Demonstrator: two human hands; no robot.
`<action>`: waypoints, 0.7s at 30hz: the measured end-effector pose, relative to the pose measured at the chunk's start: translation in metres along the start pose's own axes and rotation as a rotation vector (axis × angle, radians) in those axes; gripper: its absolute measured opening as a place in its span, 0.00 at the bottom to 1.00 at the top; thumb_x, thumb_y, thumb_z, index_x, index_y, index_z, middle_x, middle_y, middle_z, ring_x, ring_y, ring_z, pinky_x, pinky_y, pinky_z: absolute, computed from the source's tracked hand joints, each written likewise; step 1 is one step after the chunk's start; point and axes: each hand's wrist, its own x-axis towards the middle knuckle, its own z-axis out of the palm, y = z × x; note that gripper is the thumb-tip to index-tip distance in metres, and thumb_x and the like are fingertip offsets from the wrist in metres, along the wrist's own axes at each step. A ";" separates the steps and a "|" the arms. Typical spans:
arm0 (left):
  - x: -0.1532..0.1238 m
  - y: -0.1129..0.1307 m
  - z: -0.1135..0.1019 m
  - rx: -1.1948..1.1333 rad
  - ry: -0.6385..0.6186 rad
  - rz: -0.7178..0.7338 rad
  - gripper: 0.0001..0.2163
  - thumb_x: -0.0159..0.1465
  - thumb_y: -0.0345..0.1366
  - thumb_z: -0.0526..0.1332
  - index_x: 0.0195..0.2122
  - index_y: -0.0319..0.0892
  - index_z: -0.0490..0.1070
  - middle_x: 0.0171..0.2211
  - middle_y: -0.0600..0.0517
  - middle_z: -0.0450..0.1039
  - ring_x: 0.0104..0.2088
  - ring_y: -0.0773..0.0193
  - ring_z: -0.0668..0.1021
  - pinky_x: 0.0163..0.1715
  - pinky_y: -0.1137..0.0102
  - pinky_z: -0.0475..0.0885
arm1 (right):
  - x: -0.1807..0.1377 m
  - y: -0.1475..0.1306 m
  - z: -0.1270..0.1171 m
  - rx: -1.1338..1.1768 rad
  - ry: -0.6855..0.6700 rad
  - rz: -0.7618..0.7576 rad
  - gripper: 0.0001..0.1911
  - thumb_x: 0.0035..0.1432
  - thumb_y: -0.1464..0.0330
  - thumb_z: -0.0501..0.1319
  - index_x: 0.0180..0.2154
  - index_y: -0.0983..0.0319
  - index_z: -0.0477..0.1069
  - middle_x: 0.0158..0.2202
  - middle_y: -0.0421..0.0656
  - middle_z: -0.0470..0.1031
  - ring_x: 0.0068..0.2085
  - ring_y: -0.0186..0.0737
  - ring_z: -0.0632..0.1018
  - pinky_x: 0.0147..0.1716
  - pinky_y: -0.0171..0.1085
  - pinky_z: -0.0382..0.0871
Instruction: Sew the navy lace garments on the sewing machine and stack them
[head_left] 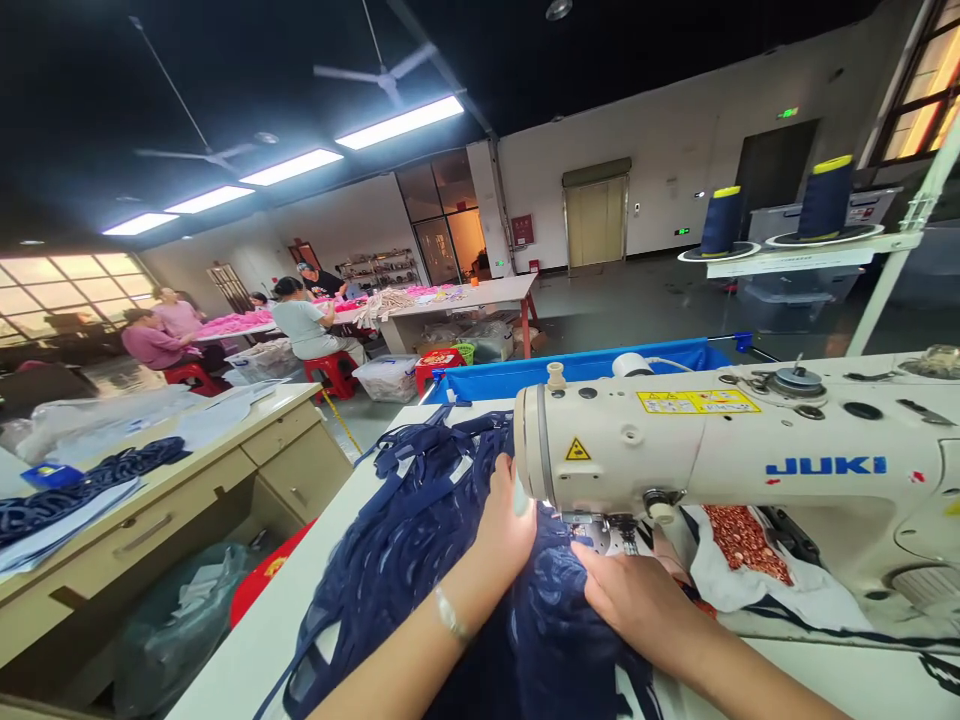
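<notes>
In the head view, we see the left forearm rise from seven o'clock toward one, a bracelet (448, 612) at its wrist. The left hand (508, 520) sits at nine o'clock from the needle area, just beside the sewing machine (712, 435); its fingers are partly hidden behind the machine head, so we cannot tell whether they pinch anything. The right forearm slants in from five o'clock, and we find the right hand (637, 595) at four o'clock from the needle, thumb laid on the navy fabric (553, 590); the other fingers are hidden, so we cannot tell their grip. That fabric lies at seven o'clock from the needle, between both hands, over the white counter (225, 660). We see navy straps (397, 520) heaped at nine o'clock.
</notes>
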 end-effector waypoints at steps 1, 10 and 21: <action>-0.009 0.001 -0.003 0.036 -0.044 0.025 0.12 0.67 0.32 0.49 0.49 0.39 0.67 0.49 0.41 0.70 0.50 0.54 0.71 0.53 0.56 0.65 | 0.000 -0.001 -0.001 0.004 0.002 -0.009 0.16 0.57 0.74 0.48 0.42 0.58 0.70 0.27 0.42 0.77 0.29 0.44 0.77 0.26 0.38 0.49; -0.031 -0.008 -0.017 0.415 -0.387 0.224 0.17 0.67 0.29 0.50 0.56 0.42 0.64 0.53 0.43 0.67 0.47 0.53 0.72 0.46 0.58 0.70 | 0.001 -0.008 -0.001 -0.033 0.024 -0.003 0.19 0.57 0.74 0.48 0.46 0.55 0.69 0.27 0.41 0.77 0.29 0.45 0.77 0.24 0.39 0.45; -0.018 -0.020 0.000 0.188 -0.334 0.375 0.19 0.68 0.29 0.49 0.59 0.46 0.62 0.57 0.45 0.63 0.55 0.56 0.68 0.54 0.60 0.67 | -0.002 -0.005 -0.005 -0.081 -0.032 0.064 0.22 0.59 0.71 0.50 0.55 0.58 0.65 0.30 0.44 0.78 0.31 0.44 0.78 0.26 0.35 0.58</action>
